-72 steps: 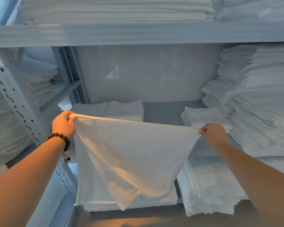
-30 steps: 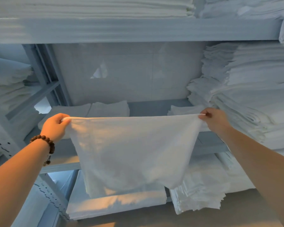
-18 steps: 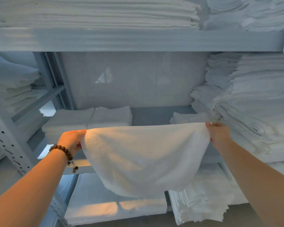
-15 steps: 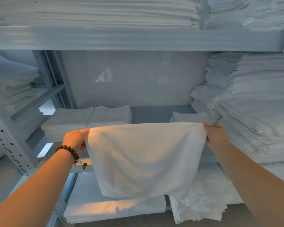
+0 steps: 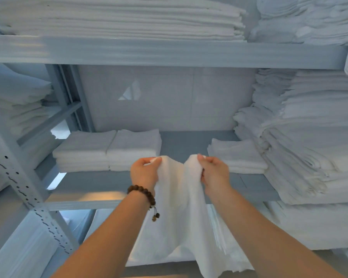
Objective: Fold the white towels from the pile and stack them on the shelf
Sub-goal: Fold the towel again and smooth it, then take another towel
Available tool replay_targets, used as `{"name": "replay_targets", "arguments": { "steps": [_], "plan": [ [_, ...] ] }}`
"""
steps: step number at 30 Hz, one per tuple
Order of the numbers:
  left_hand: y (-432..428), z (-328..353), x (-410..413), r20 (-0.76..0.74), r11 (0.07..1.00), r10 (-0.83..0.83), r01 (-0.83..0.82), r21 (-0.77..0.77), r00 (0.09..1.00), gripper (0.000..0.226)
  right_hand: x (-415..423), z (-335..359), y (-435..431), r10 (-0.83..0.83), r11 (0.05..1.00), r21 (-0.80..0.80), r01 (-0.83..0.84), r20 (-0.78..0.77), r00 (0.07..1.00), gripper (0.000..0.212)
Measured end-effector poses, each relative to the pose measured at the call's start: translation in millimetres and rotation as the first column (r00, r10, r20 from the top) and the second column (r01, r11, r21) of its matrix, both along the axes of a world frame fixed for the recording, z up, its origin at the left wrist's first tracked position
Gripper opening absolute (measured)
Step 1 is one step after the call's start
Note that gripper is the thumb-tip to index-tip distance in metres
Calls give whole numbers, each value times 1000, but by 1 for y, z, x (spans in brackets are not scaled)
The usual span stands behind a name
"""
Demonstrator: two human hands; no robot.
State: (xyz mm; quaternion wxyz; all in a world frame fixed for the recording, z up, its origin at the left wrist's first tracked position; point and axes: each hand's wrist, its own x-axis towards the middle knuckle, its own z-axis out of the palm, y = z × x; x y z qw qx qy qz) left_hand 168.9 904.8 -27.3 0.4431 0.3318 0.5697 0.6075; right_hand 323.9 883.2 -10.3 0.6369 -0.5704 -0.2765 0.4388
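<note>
Towel [image 5: 179, 207] hung long-axis downward; your left hand [image 5: 144, 174] and right hand [image 5: 214, 174] each pinched a top corner in curled fingers [image 5: 208, 159], corners level, near, not yet touching.

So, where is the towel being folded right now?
In the head view the towel hangs at centre, held by the left hand and right hand, before the middle shelf.

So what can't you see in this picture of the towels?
All from the head view:
- Held towel: its far side is hidden by its own folds, between the left hand and the right hand.
- Lower-shelf towels: partly behind the held towel and the arms.
- Right pile: cut off by the right edge.
- Top stacks: cut off by the top edge.
</note>
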Motion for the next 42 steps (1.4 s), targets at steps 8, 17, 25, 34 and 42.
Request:
{"name": "replay_targets", "arguments": {
  "steps": [8, 17, 25, 34, 42],
  "plan": [
    [-24, -10, 37, -216, 995, -67, 81, 57, 974, 11, -43, -21, -15, 98, 994, 28, -110, 274, 957, 12],
    [-33, -11, 28, -223, 967, -205, 232, 105, 953, 16, -40, -27, -29, 241, 966, 32, -256, 242, 940, 41],
    [-18, 22, -9, -652, 868, -301, 483, 116, 696, 5, 9, -21, -13, 183, 954, 87, -287, 590, 787, 15],
    [-2, 65, -46, -763, 815, -245, 554, 173, 598, 3, 34, -51, -15, 432, 857, -292, -425, 856, 283, 46],
    [4, 56, -94, -933, 839, -124, 538, 84, 339, 4, 57, -29, -2, 122, 860, -170, -481, 984, -129, 27]
  ]
}}
